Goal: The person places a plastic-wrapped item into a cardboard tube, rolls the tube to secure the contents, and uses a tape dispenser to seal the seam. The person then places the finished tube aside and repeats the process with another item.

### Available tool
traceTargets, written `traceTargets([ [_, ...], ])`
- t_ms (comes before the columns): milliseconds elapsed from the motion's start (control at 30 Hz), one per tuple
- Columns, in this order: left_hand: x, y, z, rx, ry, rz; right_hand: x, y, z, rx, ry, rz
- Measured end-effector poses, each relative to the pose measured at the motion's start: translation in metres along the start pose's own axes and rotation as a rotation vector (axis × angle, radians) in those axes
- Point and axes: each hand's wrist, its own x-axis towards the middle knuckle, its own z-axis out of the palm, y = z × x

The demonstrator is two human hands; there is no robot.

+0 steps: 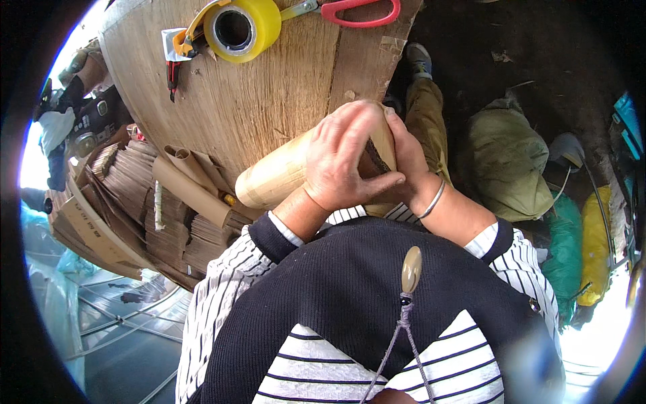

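Note:
A brown cardboard tube point(272, 172) lies slantwise in front of my body, over the near edge of the wooden table. My left hand point(340, 158) rests over its right part, fingers curved across the top and thumb reaching toward the end. My right hand point(412, 158), with a bracelet at the wrist, presses against a brown cardboard piece point(382, 145) at that same end. A dark gap with a corrugated edge shows between the two hands. My left fingers are slightly blurred, and my right fingers are partly hidden behind the cardboard.
On the wooden table point(269, 94) are a yellow tape roll point(269, 30) on a dispenser, red-handled scissors point(363, 12) and a red-black cutter point(173, 79). Stacked cardboard sheets point(128, 182) and loose brown tubes point(192, 192) sit left. Green and yellow sacks point(564, 249) lie right.

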Motion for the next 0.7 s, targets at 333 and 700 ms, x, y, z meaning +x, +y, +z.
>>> traceTargets([
  [333,-0.005,0.012,-0.007,0.1,-0.206,0.077,-0.008,0.003,-0.004,-0.039,-0.129,0.067],
  [700,-0.006,-0.022,-0.008,-0.091,-0.24,0.22,-0.015,0.01,-0.013,-0.032,-0.008,0.06],
])
